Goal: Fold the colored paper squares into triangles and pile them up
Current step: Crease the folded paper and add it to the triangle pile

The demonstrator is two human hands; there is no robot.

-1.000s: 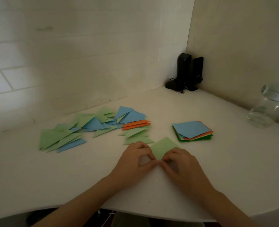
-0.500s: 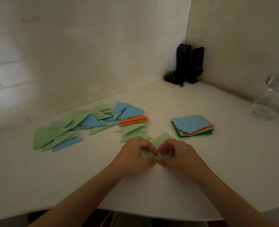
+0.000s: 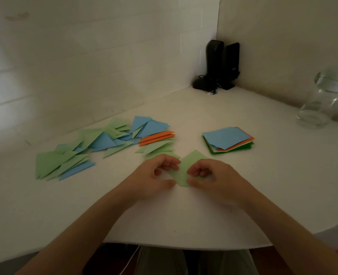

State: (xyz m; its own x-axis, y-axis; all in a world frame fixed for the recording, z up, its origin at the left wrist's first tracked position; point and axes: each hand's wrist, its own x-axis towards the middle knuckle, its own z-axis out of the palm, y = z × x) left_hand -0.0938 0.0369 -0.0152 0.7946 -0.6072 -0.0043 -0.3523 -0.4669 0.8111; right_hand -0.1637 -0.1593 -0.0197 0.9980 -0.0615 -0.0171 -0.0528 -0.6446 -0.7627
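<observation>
- A light green paper square [image 3: 186, 169] lies diamond-wise on the white table [image 3: 184, 215], just below the middle of the frame, between the two hands.
- The left hand [image 3: 154, 177] pinches the sheet's left side: thumb at the lower edge, curled fingers above, so its grip is closed on the paper.
- The right hand [image 3: 213, 175] does the same on the right side, thumb low and fingers curled over the sheet.
- The step in hand looks like the fold itself: the near corner appears to be gathered up to meet the far corner. Whether a crease is already started I cannot tell.
- The next move calls for lining up the two opposite corners exactly, then pressing flat along the diagonal.
- After that the triangle belongs on the scattered pile of folded green, blue and orange paper triangles [image 3: 104, 143], spread across the left centre of the frame; its nearest pieces lie just beyond the left hand.
- A stack of unfolded paper squares, blue on top with orange and green beneath [image 3: 227, 140], waits right of centre, so much of the task remains.
- A clear glass jar [image 3: 320, 100] stands at the right edge, and a pair of black upright speakers [image 3: 221, 64] in the far corner; both are well apart from the work, and nothing blocks the fold.
</observation>
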